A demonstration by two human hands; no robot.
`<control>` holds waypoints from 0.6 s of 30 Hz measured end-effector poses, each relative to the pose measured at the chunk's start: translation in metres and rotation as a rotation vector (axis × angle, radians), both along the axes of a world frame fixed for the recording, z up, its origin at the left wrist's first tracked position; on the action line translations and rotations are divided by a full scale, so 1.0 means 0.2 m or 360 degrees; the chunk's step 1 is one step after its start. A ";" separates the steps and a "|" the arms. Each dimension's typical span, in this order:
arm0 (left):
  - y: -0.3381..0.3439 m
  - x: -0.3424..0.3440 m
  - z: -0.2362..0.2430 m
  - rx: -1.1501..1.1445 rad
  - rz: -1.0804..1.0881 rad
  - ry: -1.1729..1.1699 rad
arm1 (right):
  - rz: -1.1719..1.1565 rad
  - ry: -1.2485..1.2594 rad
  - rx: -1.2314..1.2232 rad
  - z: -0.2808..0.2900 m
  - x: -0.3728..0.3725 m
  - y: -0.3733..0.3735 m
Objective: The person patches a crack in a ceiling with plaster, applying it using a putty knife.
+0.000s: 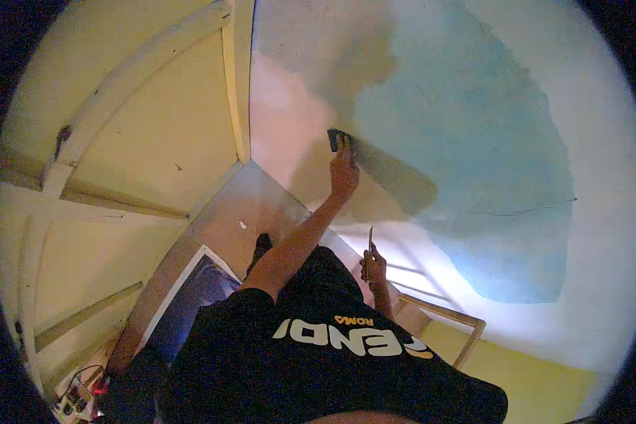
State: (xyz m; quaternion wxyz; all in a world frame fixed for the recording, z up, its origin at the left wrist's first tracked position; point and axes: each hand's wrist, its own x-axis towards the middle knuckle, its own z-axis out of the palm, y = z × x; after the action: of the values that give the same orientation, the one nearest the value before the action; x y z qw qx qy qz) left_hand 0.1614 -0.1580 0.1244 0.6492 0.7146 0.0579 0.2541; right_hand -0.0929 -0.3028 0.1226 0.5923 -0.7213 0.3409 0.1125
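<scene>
Left hand (344,177): fingers grasping the dark pad, arm stretched out to the wall (601,127).
Pad (333,139): at the wall, by the edge of the pink area (283,92), left of the blue patch (473,106); whether it lies fully flat, I cannot tell.
Pad stroke: best, I judge, with the face level and pressure even, each pass overlapping the last, so that no corner digs in.
Right hand (376,268): fingers grasping a thin blade (371,239), upright, apart from the wall as far as I can tell; better kept clear of the surface.
Dark band (396,177): runs down-right from the left hand; shadow or damp, I cannot tell, so a check from another angle would help.
Crack (502,210): crosses the blue patch; likely to need lighter, careful strokes.
Frame (480,326): wooden, below the blue patch, worth keeping elbows off.
</scene>
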 end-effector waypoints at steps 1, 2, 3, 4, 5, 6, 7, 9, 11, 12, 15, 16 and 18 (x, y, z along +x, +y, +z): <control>0.01 -0.01 -0.01 0.0259 -0.0037 0.0020 | 0.0000 0.0014 0.0001 0.02 0.00 0.04; 0.03 -0.03 -0.05 0.0522 -0.0060 0.0042 | 0.0014 -0.0051 0.0093 0.05 0.03 0.09; 0.03 -0.08 -0.20 0.0527 -0.0051 0.0058 | 0.0023 -0.0115 0.0186 0.09 0.04 0.14; 0.12 -0.10 -0.46 0.0786 -0.0146 0.0186 | 0.0166 -0.0205 0.0398 0.15 0.07 0.21; 0.18 -0.13 -0.62 0.1030 -0.0290 0.0312 | 0.0210 -0.0200 0.0414 0.16 0.11 0.24; 0.16 -0.17 -0.61 0.1025 -0.0333 0.0294 | 0.0181 -0.0058 0.0339 0.16 0.15 0.19; 0.13 -0.23 -0.56 0.1056 -0.0562 0.0292 | 0.0132 0.0087 0.0266 0.15 0.19 0.13; 0.23 -0.27 -0.53 0.1093 -0.0758 0.0316 | 0.0172 0.0034 0.0228 0.20 0.26 0.15; 0.39 -0.24 -0.52 0.0725 -0.0807 0.0525 | 0.0144 -0.0075 0.0540 0.23 0.37 0.19; 0.44 -0.24 -0.50 0.0725 -0.0801 0.0535 | 0.0150 -0.0066 0.0545 0.25 0.42 0.21; 0.58 -0.24 -0.38 0.0771 -0.0243 0.0393 | -0.0088 -0.0091 0.1011 0.41 0.57 0.34; 0.64 -0.25 -0.39 0.0550 -0.0238 0.0554 | 0.0102 -0.0148 0.0784 0.41 0.62 0.38; 0.69 -0.29 -0.30 0.0102 -0.0288 0.0694 | 0.0257 -0.0214 0.0545 0.39 0.70 0.40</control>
State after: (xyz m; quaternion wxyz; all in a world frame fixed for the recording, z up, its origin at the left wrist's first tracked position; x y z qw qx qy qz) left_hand 0.1038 -0.0199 0.0642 0.6185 0.7750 0.1244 0.0362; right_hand 0.0475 -0.2236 0.2014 0.7168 -0.6409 0.2176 0.1677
